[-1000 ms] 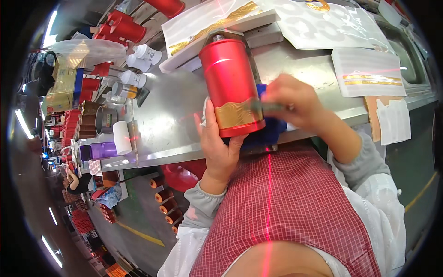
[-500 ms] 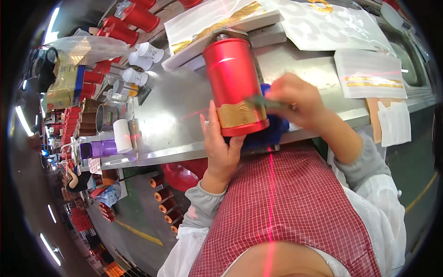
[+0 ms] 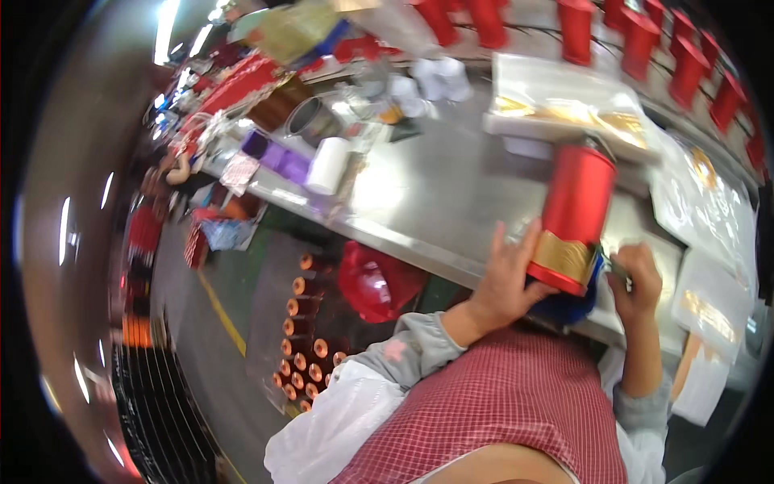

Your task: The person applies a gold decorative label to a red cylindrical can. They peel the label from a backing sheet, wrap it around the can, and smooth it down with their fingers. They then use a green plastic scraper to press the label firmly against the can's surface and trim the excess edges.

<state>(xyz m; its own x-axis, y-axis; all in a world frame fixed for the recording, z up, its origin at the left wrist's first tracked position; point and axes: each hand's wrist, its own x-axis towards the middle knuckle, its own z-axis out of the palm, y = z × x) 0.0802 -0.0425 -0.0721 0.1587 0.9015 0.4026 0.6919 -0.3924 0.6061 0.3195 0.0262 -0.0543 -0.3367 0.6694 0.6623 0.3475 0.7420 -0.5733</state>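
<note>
A shiny red cylinder (image 3: 577, 194) lies lengthwise above the bench's near edge, its far end against a dark metal fitting (image 3: 597, 145). Round its near end runs a gold patterned band (image 3: 560, 255). My left hand (image 3: 504, 273) cups the cylinder's left side, fingers along the wall and thumb by the near rim. Just right of the band, my right hand (image 3: 640, 278) is closed on a small dark green tool (image 3: 619, 273), partly hidden and blurred; it looks apart from the cylinder. Blue cloth (image 3: 568, 308) lies beneath the cylinder.
White sheets with gold strips (image 3: 708, 315) lie on the steel bench (image 3: 451, 185) at right. A white block (image 3: 556, 133) stands behind. A white roll (image 3: 329, 165) and a metal cup (image 3: 313, 121) stand left. Red cups (image 3: 641, 44) line the back; copper-ended cylinders (image 3: 298, 363) stand below.
The view has swung left, so the cylinder and hands appear farther right. My right hand has drawn back from the gold band to the cylinder's right. My left hand stays at the cylinder.
</note>
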